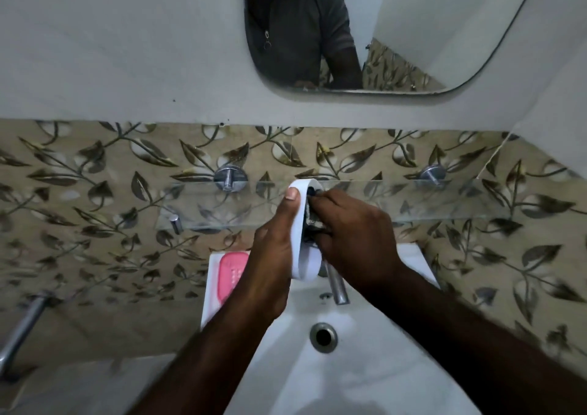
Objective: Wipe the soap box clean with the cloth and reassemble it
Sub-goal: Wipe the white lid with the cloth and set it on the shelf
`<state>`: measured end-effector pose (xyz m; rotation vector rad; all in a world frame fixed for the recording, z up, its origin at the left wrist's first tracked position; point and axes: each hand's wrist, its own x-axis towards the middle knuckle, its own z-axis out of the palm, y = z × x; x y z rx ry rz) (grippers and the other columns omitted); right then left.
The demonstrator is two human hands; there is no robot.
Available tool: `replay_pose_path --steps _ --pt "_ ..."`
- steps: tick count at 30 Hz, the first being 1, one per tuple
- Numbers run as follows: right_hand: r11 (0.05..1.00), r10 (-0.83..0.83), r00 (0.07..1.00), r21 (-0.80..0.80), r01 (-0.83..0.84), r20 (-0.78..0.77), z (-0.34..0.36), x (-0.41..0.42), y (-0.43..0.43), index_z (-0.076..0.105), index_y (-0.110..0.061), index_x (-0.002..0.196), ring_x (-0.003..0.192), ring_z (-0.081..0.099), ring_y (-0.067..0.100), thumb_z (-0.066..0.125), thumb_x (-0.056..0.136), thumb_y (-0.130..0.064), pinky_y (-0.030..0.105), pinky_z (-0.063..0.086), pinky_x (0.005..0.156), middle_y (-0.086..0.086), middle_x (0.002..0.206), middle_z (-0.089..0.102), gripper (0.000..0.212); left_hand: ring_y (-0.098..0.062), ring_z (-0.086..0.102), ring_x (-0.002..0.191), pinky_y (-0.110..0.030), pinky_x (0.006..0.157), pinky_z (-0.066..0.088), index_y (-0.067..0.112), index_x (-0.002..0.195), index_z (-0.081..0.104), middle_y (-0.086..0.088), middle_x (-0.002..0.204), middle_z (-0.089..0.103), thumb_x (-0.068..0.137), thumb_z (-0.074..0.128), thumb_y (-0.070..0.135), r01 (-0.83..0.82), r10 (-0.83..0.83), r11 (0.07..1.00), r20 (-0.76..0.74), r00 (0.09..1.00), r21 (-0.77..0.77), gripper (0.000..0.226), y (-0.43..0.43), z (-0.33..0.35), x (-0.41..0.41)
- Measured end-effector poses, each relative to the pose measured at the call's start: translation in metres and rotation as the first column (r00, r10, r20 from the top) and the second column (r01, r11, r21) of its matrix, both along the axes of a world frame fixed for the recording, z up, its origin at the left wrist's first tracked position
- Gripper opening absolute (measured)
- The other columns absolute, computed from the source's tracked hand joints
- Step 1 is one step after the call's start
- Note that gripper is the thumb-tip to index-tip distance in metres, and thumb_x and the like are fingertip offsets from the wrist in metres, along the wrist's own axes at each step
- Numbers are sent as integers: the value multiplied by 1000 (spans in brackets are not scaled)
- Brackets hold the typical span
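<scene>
My left hand [270, 256] grips a white oval soap box part [301, 243], held on edge above the sink with the thumb on its upper rim. My right hand [352, 233] holds a dark cloth [313, 216] bunched against the inner side of that part; most of the cloth is hidden by the fingers. A pink soap bar [233, 270] lies in another white soap box part [211, 287] on the sink's left ledge, partly behind my left wrist.
A white sink [365, 360] with a metal drain [323, 337] is below my hands, and a chrome tap [336, 284] sits behind them. A glass shelf [428, 202] on chrome brackets spans the leaf-patterned tiles. A mirror [397, 33] hangs above. A metal pipe [22, 329] sticks out at the left.
</scene>
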<state>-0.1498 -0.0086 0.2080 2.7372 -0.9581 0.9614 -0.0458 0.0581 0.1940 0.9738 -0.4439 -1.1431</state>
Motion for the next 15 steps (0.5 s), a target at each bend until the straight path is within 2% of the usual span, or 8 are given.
replay_pose_path --steps 3,6,8,9,11,12,13,15 --pt "934 27 997 353 -51 75 2 3 16 68 -14 76 64 65 23 64 74 -19 37 51 56 4 73 68 7 -25 73 92 -36 75 56 17 107 71 -10 99 75 71 62 62 -44 43 999 72 996 15 58 4 -2 2" --pt "597 41 964 767 -234 261 -2 -2 31 65 -5 68 62 65 18 69 80 -14 42 52 60 15 67 69 15 -25 72 94 -42 87 55 20 99 71 -10 97 76 67 65 68 -83 80 996 152 985 14 58 5 -2 3" --pt "343 -72 894 852 -395 443 -1 -7 35 68 3 79 75 71 35 67 85 -10 53 56 69 27 79 71 14 -24 71 96 -41 90 54 19 101 70 -14 101 75 69 63 66 -24 24 1000 124 992 -3 58 5 1 0" --pt "259 -165 840 844 -469 517 0 -6 36 69 7 85 80 72 40 65 87 -7 56 56 73 31 85 71 15 -20 72 93 -36 87 55 17 102 69 -16 100 74 76 60 64 8 -6 1000 107 994 -23 55 5 1 -2" --pt "218 -373 709 799 -560 599 5 -2 35 71 6 93 86 73 39 64 91 -6 51 59 78 27 89 74 14 -5 71 83 -23 77 57 16 108 63 -15 98 74 92 45 54 110 -102 992 123 987 -55 45 3 1 -8" --pt "240 -458 635 774 -585 622 6 0 32 72 3 93 86 74 36 65 91 -7 46 60 79 23 89 75 13 -4 71 89 -23 82 56 12 123 59 -16 107 72 96 39 51 145 -139 988 102 985 -57 51 4 2 -11" --pt "274 -505 577 753 -598 642 9 1 28 74 1 93 86 75 34 66 91 -7 42 60 79 21 89 76 12 -12 68 103 -31 94 53 11 128 57 -16 120 68 96 37 50 181 -179 982 30 983 -59 54 5 4 -15" --pt "331 -464 580 739 -587 669 12 1 25 75 -4 96 88 75 30 65 92 -7 41 59 82 17 90 77 11 -26 56 125 -44 110 38 9 136 51 -17 135 58 97 39 50 215 -220 973 -65 973 -80 57 7 0 -19"
